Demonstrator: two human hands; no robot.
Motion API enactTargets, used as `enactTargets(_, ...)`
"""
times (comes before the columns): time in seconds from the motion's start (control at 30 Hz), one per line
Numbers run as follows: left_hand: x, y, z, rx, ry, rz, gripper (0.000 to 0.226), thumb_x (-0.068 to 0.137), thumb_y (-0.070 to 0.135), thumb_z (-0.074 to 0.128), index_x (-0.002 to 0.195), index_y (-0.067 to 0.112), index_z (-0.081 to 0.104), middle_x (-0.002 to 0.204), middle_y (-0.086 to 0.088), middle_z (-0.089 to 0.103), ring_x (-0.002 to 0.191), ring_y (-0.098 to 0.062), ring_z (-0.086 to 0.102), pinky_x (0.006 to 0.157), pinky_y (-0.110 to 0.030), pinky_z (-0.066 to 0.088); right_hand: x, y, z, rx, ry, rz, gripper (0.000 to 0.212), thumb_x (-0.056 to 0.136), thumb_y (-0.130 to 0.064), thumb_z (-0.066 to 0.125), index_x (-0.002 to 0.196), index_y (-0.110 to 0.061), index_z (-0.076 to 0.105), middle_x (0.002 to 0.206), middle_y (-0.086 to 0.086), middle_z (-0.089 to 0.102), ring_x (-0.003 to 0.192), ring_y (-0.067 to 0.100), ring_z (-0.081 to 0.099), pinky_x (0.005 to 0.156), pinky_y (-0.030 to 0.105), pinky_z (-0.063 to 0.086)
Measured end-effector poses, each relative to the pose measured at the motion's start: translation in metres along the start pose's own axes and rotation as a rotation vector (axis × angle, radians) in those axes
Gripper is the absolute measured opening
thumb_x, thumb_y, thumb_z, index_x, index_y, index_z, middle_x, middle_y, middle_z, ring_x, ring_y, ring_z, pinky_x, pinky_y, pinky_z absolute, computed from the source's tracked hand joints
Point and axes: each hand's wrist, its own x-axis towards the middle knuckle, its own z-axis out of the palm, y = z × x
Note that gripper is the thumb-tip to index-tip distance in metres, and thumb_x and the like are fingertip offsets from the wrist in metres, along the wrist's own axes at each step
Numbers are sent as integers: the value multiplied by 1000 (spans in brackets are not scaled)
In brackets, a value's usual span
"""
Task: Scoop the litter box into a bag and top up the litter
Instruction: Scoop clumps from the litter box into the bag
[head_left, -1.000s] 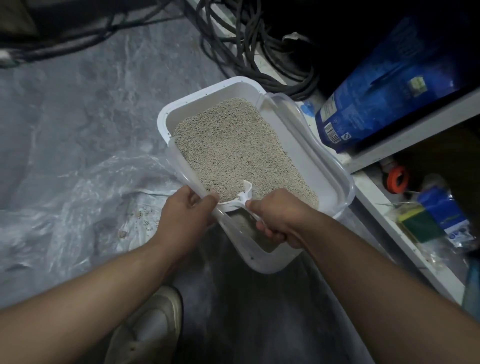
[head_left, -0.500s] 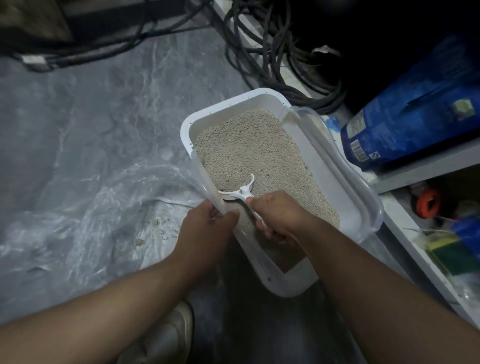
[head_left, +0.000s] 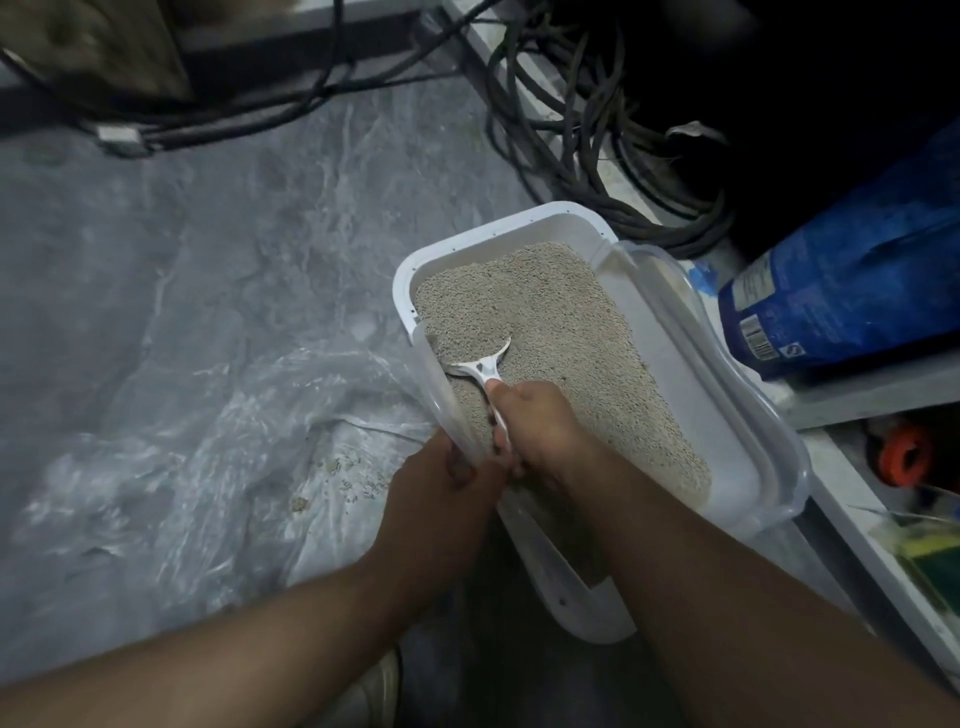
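A white litter box (head_left: 737, 415) with a clear raised rim sits on the floor, filled with beige litter (head_left: 561, 322). My right hand (head_left: 540, 431) grips the handle of a white scoop (head_left: 480, 366), whose head is dug into the litter near the box's left wall. My left hand (head_left: 441, 488) pinches the clear left rim of the box. A clear plastic bag (head_left: 208, 447) lies spread on the floor left of the box, with a few litter clumps on it.
A blue litter sack (head_left: 841, 291) lies on a low shelf at the right. Black cables (head_left: 582, 135) coil behind the box. An orange object (head_left: 901, 457) and a sponge sit on the lower shelf. My shoe (head_left: 374, 691) is at the bottom.
The scoop has pushed forward and left through the litter, away from me. My left hand has kept its hold on the rim. The view has shifted, so the box sits further right.
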Motion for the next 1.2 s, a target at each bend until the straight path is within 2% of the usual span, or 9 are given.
enactTargets(0.1,0,2,-1,34,26,15,29,88,50,70,90,21,72,81,7,76,77,-11,73,80,-50,58,1,0,2,46,-26,33,34,104,-30,50,94,1,61,66,17,53,38,15,45,41,21,37)
enactTargets(0.17,0,3,-1,37,26,19,29,92,50,69,90,21,72,80,7,76,76,-11,73,79,-48,59,5,-4,1,133,-73,122,28,103,-25,51,95,0,59,63,17,53,39,17,46,44,24,38)
enactTargets(0.27,-3,7,-2,13,15,21,36,82,58,65,90,24,73,80,7,76,75,-11,74,79,-49,59,12,-12,4,182,-87,185,22,100,-24,51,86,-7,55,55,11,48,38,16,42,42,23,34)
enactTargets(0.37,-4,8,-2,-3,13,9,44,68,62,59,88,25,70,80,5,76,75,-13,74,78,-50,59,13,-6,10,108,53,96,26,91,-27,54,76,-6,60,53,11,53,35,18,44,42,24,35)
enactTargets(0.5,-2,1,-1,-23,17,5,39,71,58,62,89,23,67,81,1,76,76,-20,75,76,-55,58,8,8,15,60,142,-53,39,89,-34,54,66,-4,62,49,10,57,36,21,48,43,33,40)
enactTargets(0.7,-1,0,-2,-65,14,-16,41,69,58,65,89,22,68,80,-2,76,75,-25,75,75,-57,59,-4,22,13,139,192,-95,39,91,-39,57,63,-12,57,51,10,56,38,20,47,43,30,39)
enactTargets(0.83,0,-3,-2,-67,16,-21,46,67,61,65,89,20,65,77,-5,74,73,-30,73,71,-60,58,-18,28,3,206,217,-119,37,92,-43,57,69,-14,56,54,11,54,42,20,45,42,28,36)
enactTargets(1.0,1,-6,-2,-63,0,-20,42,71,56,67,94,22,67,81,1,77,75,-19,76,78,-53,61,-37,27,-19,198,260,-149,36,96,-42,55,72,-15,56,57,9,56,42,18,46,40,25,35)
enactTargets(1.2,2,-10,1,-70,31,-17,45,67,59,68,93,23,67,82,8,76,76,-16,76,79,-53,62,-59,36,-28,248,363,-126,39,98,-40,55,77,-8,58,54,9,56,37,18,45,39,25,36)
